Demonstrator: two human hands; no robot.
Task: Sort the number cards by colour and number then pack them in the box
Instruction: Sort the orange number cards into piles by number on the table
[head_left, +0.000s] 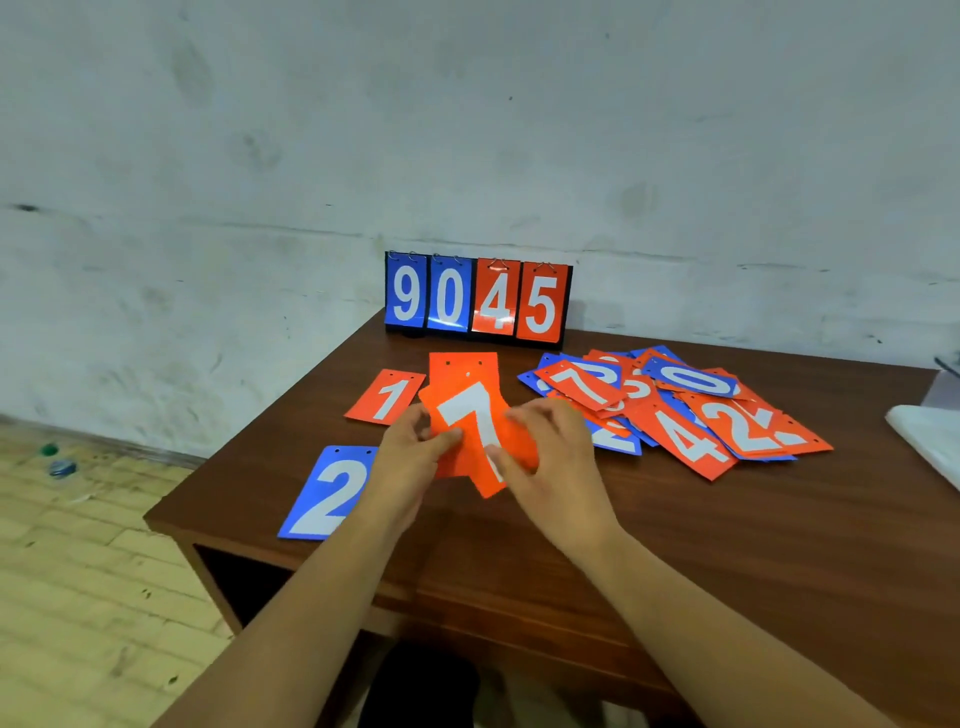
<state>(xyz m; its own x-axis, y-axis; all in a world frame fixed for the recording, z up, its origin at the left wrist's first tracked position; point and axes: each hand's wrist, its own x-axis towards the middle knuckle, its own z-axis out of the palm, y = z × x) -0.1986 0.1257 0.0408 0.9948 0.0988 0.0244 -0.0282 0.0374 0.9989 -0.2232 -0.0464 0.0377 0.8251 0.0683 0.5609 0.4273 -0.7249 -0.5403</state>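
Note:
Both my hands hold a small stack of orange number cards above the table's middle. The front card shows a white 7 (474, 415), tilted; another orange card (462, 366) sticks up behind it. My left hand (410, 457) pinches the stack's left edge and my right hand (550, 457) grips its right side. An orange 1 card (387, 397) lies flat to the left. A blue 2 card (327, 493) lies near the table's left edge. A loose pile of orange and blue cards (675, 410) spreads to the right.
A flip scoreboard (478, 299) reading 9 0 4 5 stands at the back against the wall. A white object (930, 441) lies at the table's right edge. The brown table (519, 561) ends on the left over a wooden floor.

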